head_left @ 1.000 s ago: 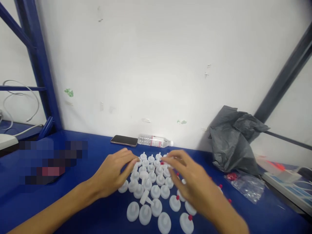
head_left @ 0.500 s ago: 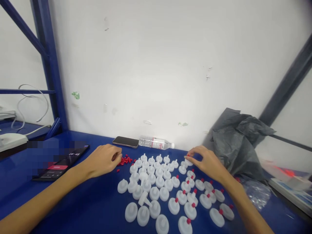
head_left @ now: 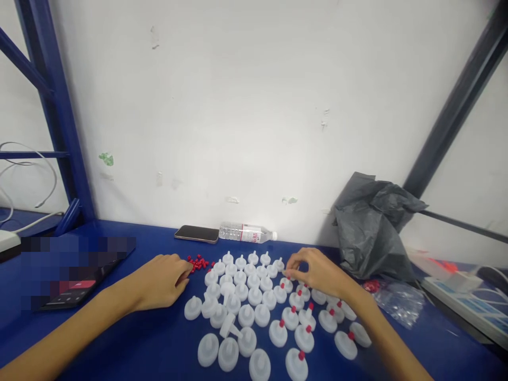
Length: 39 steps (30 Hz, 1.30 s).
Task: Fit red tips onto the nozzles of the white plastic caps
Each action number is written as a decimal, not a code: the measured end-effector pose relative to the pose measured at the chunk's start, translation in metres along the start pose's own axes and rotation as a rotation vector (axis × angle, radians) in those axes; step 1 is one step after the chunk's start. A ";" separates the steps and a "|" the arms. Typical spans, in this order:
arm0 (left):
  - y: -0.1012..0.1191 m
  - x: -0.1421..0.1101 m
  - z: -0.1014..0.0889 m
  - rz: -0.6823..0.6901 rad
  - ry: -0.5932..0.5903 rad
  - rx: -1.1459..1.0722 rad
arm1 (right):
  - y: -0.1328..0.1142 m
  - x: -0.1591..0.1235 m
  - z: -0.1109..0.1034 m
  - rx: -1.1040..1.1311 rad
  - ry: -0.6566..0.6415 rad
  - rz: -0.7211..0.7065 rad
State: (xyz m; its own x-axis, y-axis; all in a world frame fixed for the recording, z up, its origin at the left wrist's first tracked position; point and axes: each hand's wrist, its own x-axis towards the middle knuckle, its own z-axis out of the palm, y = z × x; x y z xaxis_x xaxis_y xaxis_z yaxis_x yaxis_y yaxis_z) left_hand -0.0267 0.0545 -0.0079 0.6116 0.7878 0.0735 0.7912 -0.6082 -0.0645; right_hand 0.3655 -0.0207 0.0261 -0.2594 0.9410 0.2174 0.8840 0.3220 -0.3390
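Observation:
Several white round plastic caps with stems [head_left: 246, 312] stand in rows on the blue table [head_left: 159, 349]; those on the right carry small red tips [head_left: 305, 329]. A little heap of red tips [head_left: 197, 261] lies at the left of the rows. My left hand [head_left: 161, 280] rests on the table beside that heap, fingers curled and pinched at its edge. My right hand [head_left: 317, 272] hovers over the far right caps, thumb and fingers pinched together above one cap; what they hold is too small to make out.
A phone [head_left: 196, 234] and a lying water bottle [head_left: 246, 233] sit by the white wall. A second phone [head_left: 75, 286] lies at left. A crumpled grey bag [head_left: 373, 227] and a clear plastic bag [head_left: 400, 301] lie at right, with a power strip [head_left: 468, 304] beyond.
My right hand moved left from the far right edge of the rows to a cap nearer the middle. My left hand stayed by the red heap, shifting slightly.

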 end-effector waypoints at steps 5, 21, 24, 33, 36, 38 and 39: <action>0.011 -0.002 -0.002 -0.001 -0.014 0.025 | 0.018 0.003 -0.003 -0.045 0.075 0.081; 0.028 0.003 -0.015 -0.011 0.307 -0.186 | 0.016 0.004 0.006 0.109 0.206 0.042; 0.036 0.002 -0.015 0.050 0.405 -0.372 | -0.002 0.005 0.008 0.085 0.238 -0.006; 0.065 -0.010 -0.010 0.238 0.436 -0.780 | -0.073 -0.007 0.031 -0.109 0.320 -0.435; 0.073 -0.012 -0.009 0.367 0.463 -0.815 | -0.084 -0.010 0.043 -0.166 0.305 -0.494; 0.077 -0.013 -0.008 0.395 0.484 -0.828 | -0.086 -0.011 0.048 -0.187 0.304 -0.504; 0.079 -0.014 -0.007 0.400 0.491 -0.835 | -0.087 -0.012 0.049 -0.189 0.303 -0.502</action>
State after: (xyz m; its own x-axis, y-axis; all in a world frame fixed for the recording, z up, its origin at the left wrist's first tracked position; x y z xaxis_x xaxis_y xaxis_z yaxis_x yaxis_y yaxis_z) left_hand 0.0272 -0.0050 -0.0073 0.6170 0.5019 0.6062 0.1694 -0.8369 0.5205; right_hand 0.2726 -0.0545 0.0077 -0.5646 0.5989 0.5678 0.7434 0.6679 0.0347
